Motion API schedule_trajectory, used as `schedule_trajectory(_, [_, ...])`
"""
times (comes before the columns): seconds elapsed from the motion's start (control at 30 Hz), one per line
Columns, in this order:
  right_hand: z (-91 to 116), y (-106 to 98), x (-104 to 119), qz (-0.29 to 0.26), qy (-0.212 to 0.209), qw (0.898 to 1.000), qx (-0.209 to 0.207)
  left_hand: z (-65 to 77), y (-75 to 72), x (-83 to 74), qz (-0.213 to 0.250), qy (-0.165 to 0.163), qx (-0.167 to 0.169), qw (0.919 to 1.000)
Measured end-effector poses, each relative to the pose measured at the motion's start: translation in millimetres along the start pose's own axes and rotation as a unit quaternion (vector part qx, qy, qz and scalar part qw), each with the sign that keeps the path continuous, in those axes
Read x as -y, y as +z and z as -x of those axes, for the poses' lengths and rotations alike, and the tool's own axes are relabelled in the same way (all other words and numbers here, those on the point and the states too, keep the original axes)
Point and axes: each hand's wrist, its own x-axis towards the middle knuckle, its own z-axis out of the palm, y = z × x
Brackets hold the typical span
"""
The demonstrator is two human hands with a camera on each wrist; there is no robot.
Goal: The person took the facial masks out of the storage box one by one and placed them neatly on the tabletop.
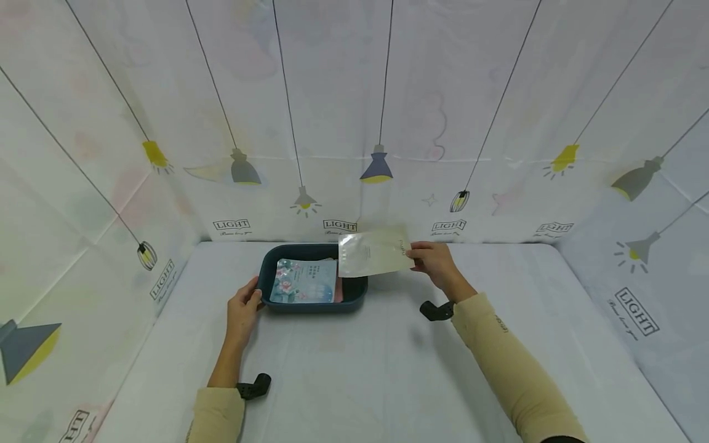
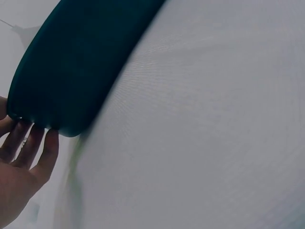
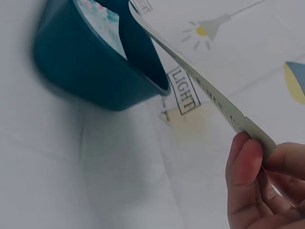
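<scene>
A dark teal plastic basin sits on the white-covered table, and my left hand grips its left end, thumb at the rim. In the left wrist view, the fingers press against the basin's end. My right hand pinches the right edge of a flat cream-coloured sachet, whose left part overhangs the basin's right side. The right wrist view shows this sachet nearly edge-on between thumb and fingers. Inside the basin lies a light-blue floral sachet, with a pink edge showing beneath it.
White cloth covers the table. Behind it and at both sides hang white curtains printed with lamps. A black wrist camera sits at the left wrist, another black camera at the right.
</scene>
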Motion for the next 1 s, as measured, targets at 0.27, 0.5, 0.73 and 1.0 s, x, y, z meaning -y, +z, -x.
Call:
schedule_trajectory(0.27, [0,-25,-5,-0.004,0.002,1.000,-0.012,-2.0,-1.6,1.8,0.005,-0.006,0.001,1.0000])
schedule_trajectory(0.5, [-1,-49,-10,-0.010,0.007,1.000,-0.021,-0.1,-0.2,1.6,-0.008,0.012,-0.004,0.9999])
schedule_trajectory(0.73, [-8,-58,-19,-0.023,0.031,0.999,-0.027,0.0,0.9,3.1,-0.014,0.020,-0.017,0.9996])
schedule_trajectory(1.0, [-16,-57,-34,-0.013,0.044,0.998,-0.036,-1.1,-0.1,2.1,-0.007,0.004,-0.003,1.0000])
